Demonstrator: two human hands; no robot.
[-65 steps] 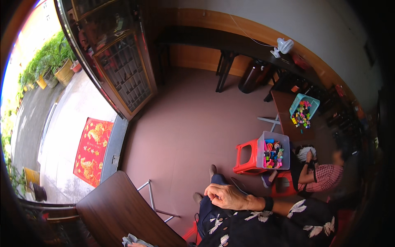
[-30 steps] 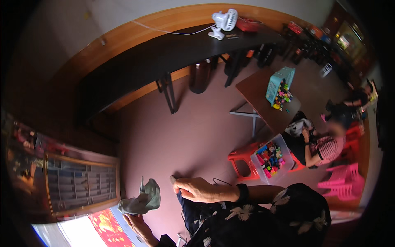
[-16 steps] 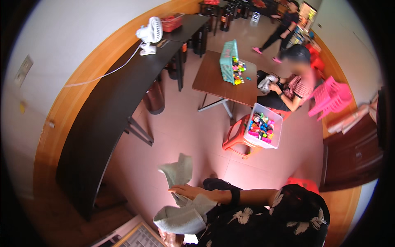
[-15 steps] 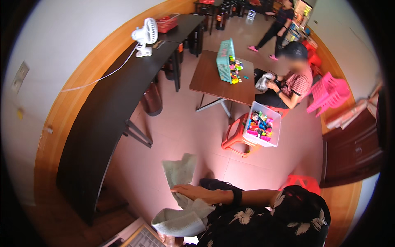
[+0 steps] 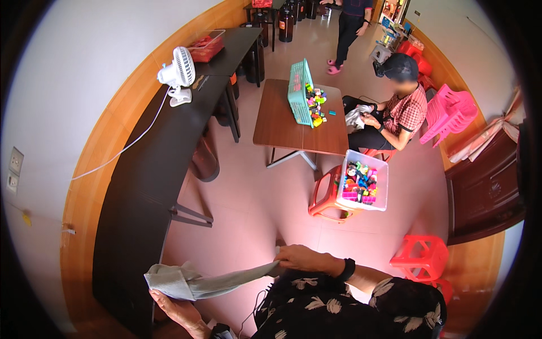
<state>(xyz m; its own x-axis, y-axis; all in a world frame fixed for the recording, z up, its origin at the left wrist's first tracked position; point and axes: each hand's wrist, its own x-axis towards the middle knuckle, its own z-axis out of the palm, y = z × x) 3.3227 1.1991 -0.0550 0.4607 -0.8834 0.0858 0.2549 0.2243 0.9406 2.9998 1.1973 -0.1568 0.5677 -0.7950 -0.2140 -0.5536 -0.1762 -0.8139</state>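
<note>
A grey-green cloth (image 5: 226, 284) is stretched between my two hands. Its right end is gripped by my right hand (image 5: 304, 259), fingers closed, and from there it runs taut to the left. At the other end a folded, wider part of the cloth rests against the fingers of my left hand (image 5: 178, 312), which hold it beside the edge of the long black table (image 5: 127, 237). The cloth hides some of the left fingertips. A dark band circles my right wrist.
A brown folding table (image 5: 276, 121) bears a tipped green basket (image 5: 299, 93) of colourful toy pieces. A clear bin (image 5: 381, 181) of similar pieces sits on a red stool (image 5: 324, 195). One person sits there; another stands behind. A white fan (image 5: 179, 73) is on the black table.
The loosely draped cloth is now pulled out lengthwise. My left hand has moved left and up, my right hand right. The standing person has shifted left in view.
</note>
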